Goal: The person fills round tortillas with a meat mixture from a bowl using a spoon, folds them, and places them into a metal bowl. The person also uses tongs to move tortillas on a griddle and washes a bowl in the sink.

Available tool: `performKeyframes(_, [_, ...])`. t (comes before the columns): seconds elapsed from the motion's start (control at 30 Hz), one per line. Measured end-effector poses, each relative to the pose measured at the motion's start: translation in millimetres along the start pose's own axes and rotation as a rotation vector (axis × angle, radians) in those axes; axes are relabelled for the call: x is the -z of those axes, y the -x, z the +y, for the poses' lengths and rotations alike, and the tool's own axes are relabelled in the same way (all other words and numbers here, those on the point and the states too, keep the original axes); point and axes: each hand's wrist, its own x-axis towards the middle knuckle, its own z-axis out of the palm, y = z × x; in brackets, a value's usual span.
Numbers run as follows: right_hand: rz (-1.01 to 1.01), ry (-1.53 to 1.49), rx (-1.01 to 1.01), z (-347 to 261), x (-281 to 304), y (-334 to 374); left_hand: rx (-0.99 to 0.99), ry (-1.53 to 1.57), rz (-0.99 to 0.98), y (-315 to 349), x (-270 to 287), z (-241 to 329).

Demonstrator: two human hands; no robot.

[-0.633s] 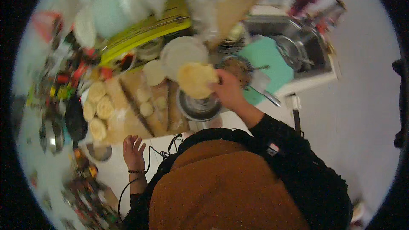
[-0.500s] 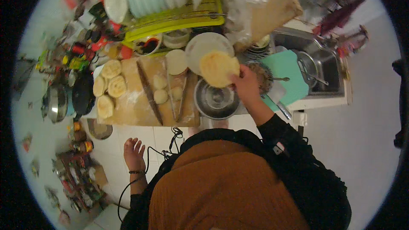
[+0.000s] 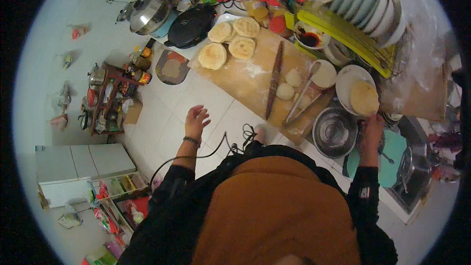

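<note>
The bare left hand [image 3: 197, 121] is held with fingers parted and loosely curled. Beyond them, a flour-dusted, tan wooden board [image 3: 240, 78] is seen. Left of the fingertips of the bare right hand [image 3: 373, 130], a round, grey metal bowl [image 3: 324, 140] is set. Beyond those fingertips, a round white plate [image 3: 348, 77] is partly hidden by a round, golden flatbread [image 3: 364, 98], pinched at its near edge.

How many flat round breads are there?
5: one bread in the right hand, and four breads at the left end of the wooden board, two nearer, two farther. More may be hidden underneath.
</note>
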Motion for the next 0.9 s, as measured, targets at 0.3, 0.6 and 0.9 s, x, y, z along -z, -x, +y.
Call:
performKeyframes(0.3, [0.070,0.147,0.059,-13,33,92,-0.792,-0.774,0.030,-240,-85,70])
performKeyframes(0.6, [0.288,0.145,-0.120,0,27,232,-0.808,-1.301,-0.091,-364,-211,143])
performKeyframes(0.9, [0.364,0.106,-0.160,-4,15,297,-0.869,-0.996,-0.180,-362,-248,169])
